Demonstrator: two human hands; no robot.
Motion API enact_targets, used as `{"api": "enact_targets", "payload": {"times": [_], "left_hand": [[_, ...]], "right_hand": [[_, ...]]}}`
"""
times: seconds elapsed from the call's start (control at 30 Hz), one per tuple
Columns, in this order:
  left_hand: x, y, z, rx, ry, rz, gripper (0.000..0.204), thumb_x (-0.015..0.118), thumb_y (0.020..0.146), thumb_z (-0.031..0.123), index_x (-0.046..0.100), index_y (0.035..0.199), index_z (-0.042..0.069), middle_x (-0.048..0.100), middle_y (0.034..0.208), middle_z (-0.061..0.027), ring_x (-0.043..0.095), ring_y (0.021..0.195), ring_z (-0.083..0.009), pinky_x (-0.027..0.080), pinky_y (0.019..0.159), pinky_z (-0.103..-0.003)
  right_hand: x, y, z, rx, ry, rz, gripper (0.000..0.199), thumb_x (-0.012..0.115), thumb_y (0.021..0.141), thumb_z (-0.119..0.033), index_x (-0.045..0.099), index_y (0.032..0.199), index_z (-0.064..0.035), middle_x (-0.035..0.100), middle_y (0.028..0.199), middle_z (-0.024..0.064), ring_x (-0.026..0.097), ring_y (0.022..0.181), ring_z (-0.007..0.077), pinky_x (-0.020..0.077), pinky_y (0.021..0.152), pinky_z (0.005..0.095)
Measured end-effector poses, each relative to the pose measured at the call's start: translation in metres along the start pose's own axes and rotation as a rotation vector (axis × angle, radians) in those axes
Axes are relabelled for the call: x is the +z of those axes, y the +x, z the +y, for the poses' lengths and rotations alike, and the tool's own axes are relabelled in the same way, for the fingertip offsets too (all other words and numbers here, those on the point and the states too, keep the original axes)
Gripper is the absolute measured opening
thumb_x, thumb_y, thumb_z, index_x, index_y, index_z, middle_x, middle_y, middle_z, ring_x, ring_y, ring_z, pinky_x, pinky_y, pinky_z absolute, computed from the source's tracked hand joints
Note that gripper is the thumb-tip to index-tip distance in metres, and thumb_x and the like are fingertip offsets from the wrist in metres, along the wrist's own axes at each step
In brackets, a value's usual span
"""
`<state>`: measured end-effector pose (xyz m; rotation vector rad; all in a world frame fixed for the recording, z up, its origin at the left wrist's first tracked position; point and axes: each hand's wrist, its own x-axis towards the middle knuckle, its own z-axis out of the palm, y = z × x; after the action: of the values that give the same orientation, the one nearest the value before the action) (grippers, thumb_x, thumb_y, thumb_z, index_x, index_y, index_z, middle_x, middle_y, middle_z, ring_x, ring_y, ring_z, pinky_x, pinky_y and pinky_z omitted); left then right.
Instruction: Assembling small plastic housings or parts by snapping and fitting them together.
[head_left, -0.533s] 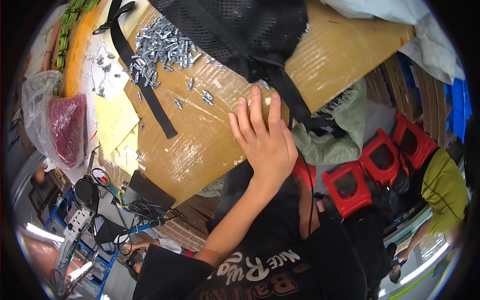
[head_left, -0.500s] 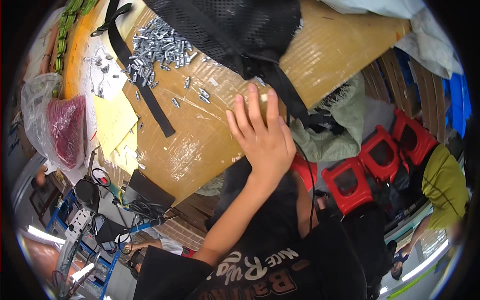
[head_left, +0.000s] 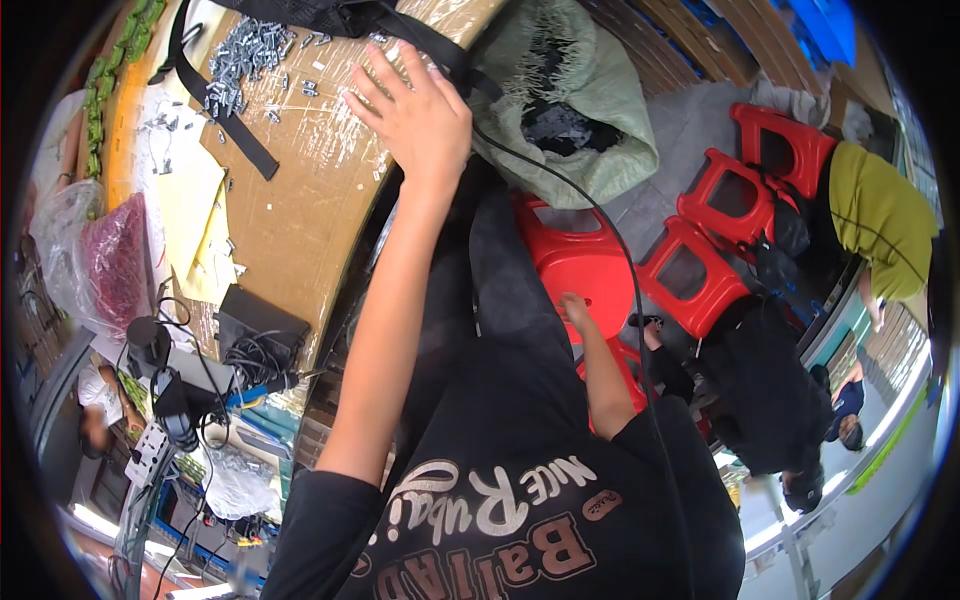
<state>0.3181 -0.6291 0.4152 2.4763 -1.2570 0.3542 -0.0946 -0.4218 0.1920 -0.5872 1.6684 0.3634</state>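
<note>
My left hand (head_left: 425, 125) lies with its fingers spread at the edge of the worktable (head_left: 300, 215), holding nothing. Just beyond its fingertips are a black mesh bag (head_left: 300, 15) and its dark strap (head_left: 430, 40). My right hand (head_left: 574, 310) reaches down low on the right, over the round seat of a red stool (head_left: 600, 280). Its fingers look stretched out against the seat, though they are small in the picture. Small grey metal parts (head_left: 245, 60) form a pile on the table, with several loose ones near it.
Pale green woven sack (head_left: 620, 130) stands open beside the table. More red stools (head_left: 690, 275) stand on the right, near people in dark and olive clothes. Yellow paper (head_left: 190, 220), a black strap (head_left: 245, 145) and a plastic bag (head_left: 115, 255) lie left. A cable (head_left: 600, 205) hangs past me.
The view has shifted, and the table now sits further up and left. My left hand remains spread by the table edge. My right hand has come into sight over the red stool.
</note>
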Motion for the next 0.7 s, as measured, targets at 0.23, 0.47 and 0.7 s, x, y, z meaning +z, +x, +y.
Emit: {"api": "enact_targets", "payload": {"times": [0.23,0.47,0.7], "left_hand": [[0.000,-0.001,-0.013,0.035,0.078,-0.021,0.047,0.037,0.085,0.027,0.039,0.123,0.000,0.028,0.132,-0.0254,0.024,0.120,-0.0456,0.012,0.098,-0.058],[0.004,-0.001,-0.007,0.076,0.125,-0.027,0.046,0.036,0.086,0.027,0.036,0.126,0.003,0.027,0.134,-0.0212,0.023,0.123,-0.0421,0.015,0.099,-0.055],[-0.009,0.001,-0.016,0.151,0.097,-0.031,0.046,0.040,0.084,0.025,0.037,0.124,0.004,0.029,0.132,-0.0206,0.026,0.121,-0.0395,0.018,0.100,-0.050]], "right_hand": [[0.038,-0.040,0.001,-0.387,0.048,-0.034,0.023,0.047,0.082,-0.012,0.058,0.097,-0.0001,0.061,0.084,0.0097,0.057,0.075,0.0159,0.0446,0.068,0.0255],[0.017,-0.060,0.003,-0.259,0.044,0.047,0.023,0.045,0.084,-0.015,0.057,0.098,-0.0015,0.060,0.078,0.0075,0.054,0.063,0.0133,0.0432,0.054,0.0270],[0.006,-0.062,-0.001,-0.245,0.160,0.108,0.022,0.049,0.078,-0.016,0.061,0.091,-0.0018,0.063,0.079,0.0106,0.060,0.073,0.0199,0.0464,0.067,0.0320]]}}
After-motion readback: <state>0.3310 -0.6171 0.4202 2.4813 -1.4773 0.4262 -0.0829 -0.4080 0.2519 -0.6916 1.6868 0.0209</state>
